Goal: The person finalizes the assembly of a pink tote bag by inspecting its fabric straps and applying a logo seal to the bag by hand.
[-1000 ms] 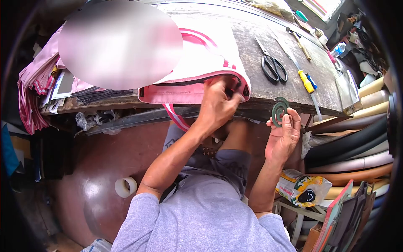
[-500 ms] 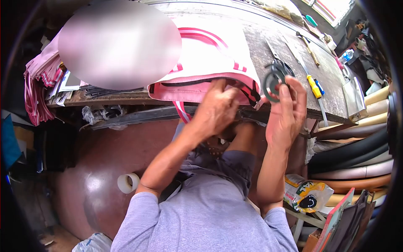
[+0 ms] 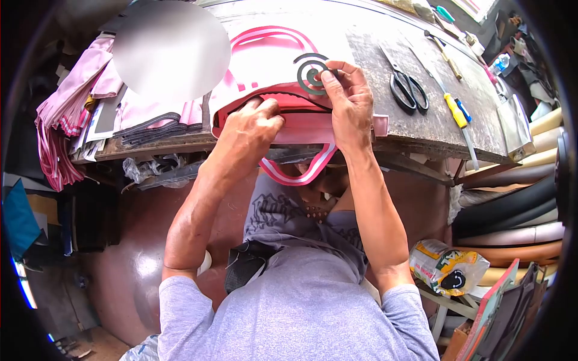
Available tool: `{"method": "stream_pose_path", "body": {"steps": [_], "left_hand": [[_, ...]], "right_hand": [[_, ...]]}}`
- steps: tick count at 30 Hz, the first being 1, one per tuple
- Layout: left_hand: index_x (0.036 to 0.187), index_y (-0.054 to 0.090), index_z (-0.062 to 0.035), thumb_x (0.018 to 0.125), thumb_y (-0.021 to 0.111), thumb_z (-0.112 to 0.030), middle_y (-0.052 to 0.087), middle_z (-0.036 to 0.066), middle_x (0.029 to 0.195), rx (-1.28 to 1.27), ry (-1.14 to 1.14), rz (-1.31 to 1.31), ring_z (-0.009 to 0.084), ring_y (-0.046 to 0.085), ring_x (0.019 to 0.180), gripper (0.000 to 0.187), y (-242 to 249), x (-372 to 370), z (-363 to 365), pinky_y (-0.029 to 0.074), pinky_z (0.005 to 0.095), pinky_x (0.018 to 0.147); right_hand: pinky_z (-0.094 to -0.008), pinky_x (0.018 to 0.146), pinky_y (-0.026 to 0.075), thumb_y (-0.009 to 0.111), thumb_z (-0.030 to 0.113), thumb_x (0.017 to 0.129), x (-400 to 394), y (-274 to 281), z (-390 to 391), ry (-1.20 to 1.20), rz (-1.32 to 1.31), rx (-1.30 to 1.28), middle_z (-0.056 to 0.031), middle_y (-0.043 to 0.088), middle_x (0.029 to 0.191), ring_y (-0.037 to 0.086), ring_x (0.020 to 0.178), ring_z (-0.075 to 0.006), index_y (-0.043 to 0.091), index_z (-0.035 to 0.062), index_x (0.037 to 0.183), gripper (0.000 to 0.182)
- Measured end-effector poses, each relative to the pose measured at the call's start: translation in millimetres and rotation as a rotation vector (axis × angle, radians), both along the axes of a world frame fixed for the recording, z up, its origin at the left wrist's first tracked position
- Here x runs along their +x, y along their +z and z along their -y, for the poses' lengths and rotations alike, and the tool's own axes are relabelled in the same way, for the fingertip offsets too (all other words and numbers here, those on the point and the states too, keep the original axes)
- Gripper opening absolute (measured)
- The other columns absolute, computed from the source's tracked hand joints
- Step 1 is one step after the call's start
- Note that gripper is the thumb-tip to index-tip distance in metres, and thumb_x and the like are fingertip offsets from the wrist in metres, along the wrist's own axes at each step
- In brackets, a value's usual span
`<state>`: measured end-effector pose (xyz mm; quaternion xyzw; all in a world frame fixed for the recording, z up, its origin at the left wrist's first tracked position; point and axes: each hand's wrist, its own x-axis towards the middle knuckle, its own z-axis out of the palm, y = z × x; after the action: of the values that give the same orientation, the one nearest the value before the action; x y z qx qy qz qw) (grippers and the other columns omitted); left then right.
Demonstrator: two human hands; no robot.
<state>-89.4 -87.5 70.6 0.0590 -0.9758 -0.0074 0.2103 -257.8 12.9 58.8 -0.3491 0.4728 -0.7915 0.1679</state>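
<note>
A pink bag (image 3: 301, 127) with pink-and-white striped handles lies at the table's front edge, its dark-edged opening facing me. My left hand (image 3: 250, 129) is closed at the left part of that opening, with its fingertips hidden at the edge. Above the bag's right part, my right hand (image 3: 349, 102) pinches a dark green spiral coil (image 3: 312, 76) between thumb and fingers. One striped handle (image 3: 301, 178) hangs below the table edge. Black-handled scissors (image 3: 409, 90) lie to the right of my right hand.
On the wooden table (image 3: 457, 135) are a yellow-handled tool (image 3: 455, 111), a hammer (image 3: 445, 55) and, at the left, stacked pink pieces (image 3: 159, 117). Rolls of material (image 3: 512, 207) stand at the right, above a printed bag (image 3: 448, 268).
My right hand has moved left with the coil, from beside the scissors to over the bag. My left hand has moved left along the opening. The bag has shifted, and its lower handle hangs further out.
</note>
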Motion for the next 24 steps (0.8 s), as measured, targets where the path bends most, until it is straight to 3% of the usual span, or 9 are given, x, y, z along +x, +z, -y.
{"method": "stream_pose_path", "body": {"steps": [5,8,12,13,15,21,24], "left_hand": [[0.095,0.063,0.0011,0.078,0.062,-0.004,0.057,0.012,0.102,-0.175,-0.028,-0.03,0.0285,0.061,0.098,0.018,-7.3,-5.1,-5.5,0.054,0.0411,0.082],[0.099,0.057,0.0018,0.073,0.064,-0.001,0.056,0.014,0.101,-0.119,0.035,-0.082,0.0316,0.06,0.099,0.027,-21.5,-3.3,-3.4,0.054,0.0426,0.082],[0.1,0.053,0.0006,0.09,0.059,-0.001,0.055,0.017,0.095,0.413,0.087,-0.309,0.0368,0.06,0.089,0.012,-22.5,2.1,0.5,0.05,0.0451,0.078],[0.1,0.054,0.0006,0.097,0.055,-0.005,0.056,0.018,0.094,0.449,0.087,-0.357,0.0367,0.06,0.085,0.006,-24.7,1.0,-1.2,0.048,0.0447,0.077],[0.1,0.055,0.001,0.096,0.056,-0.005,0.057,0.018,0.094,0.509,0.08,-0.391,0.0362,0.06,0.086,0.007,-24.2,3.5,-1.2,0.048,0.0437,0.077],[0.1,0.058,0.0023,0.096,0.058,-0.005,0.06,0.018,0.093,0.61,0.093,-0.371,0.0332,0.061,0.086,0.008,-20.0,11.6,1.4,0.048,0.0409,0.078],[0.1,0.059,0.0019,0.096,0.059,-0.006,0.06,0.014,0.091,0.678,0.055,-0.308,0.0269,0.058,0.085,0.009,-15.7,19.5,5.5,0.047,0.0361,0.078]], "right_hand": [[-0.0301,0.074,0.061,0.061,0.008,0.098,-3.4,-2.0,-3.7,0.066,0.084,-0.041,-0.0078,0.066,0.105,0.067,0.094,-0.0137,0.059,0.0047,0.119,0.021],[-0.0314,0.074,0.06,0.061,0.008,0.098,-5.7,-3.3,-5.5,0.094,0.095,-0.07,-0.0075,0.065,0.106,0.067,0.094,-0.0135,0.059,0.0048,0.119,0.021],[-0.0323,0.073,0.059,0.061,0.008,0.098,-6.5,-6.4,-6.0,0.112,0.094,-0.094,-0.0073,0.066,0.106,0.067,0.094,-0.0139,0.059,0.0043,0.12,0.022],[-0.0309,0.072,0.059,0.061,0.007,0.098,-6.0,-6.8,-5.8,0.11,0.101,-0.109,-0.0084,0.067,0.103,0.068,0.09,-0.0145,0.059,0.0034,0.119,0.021],[-0.028,0.07,0.06,0.061,0.006,0.098,-4.2,-7.0,-5.7,0.108,0.114,-0.139,-0.0104,0.069,0.097,0.07,0.082,-0.0158,0.06,0.0014,0.117,0.02],[-0.0271,0.075,0.058,0.062,0.003,0.095,-4.1,-7.1,-11.9,0.198,0.08,-0.114,-0.0072,0.068,0.096,0.067,0.087,-0.0126,0.063,0.0022,0.112,0.016],[-0.0237,0.076,0.051,0.062,0.003,0.093,-4.3,-6.5,-26.1,0.297,-0.189,0.16,-0.0032,0.066,0.095,0.063,0.086,-0.0092,0.064,0.0019,0.109,0.016]]}}
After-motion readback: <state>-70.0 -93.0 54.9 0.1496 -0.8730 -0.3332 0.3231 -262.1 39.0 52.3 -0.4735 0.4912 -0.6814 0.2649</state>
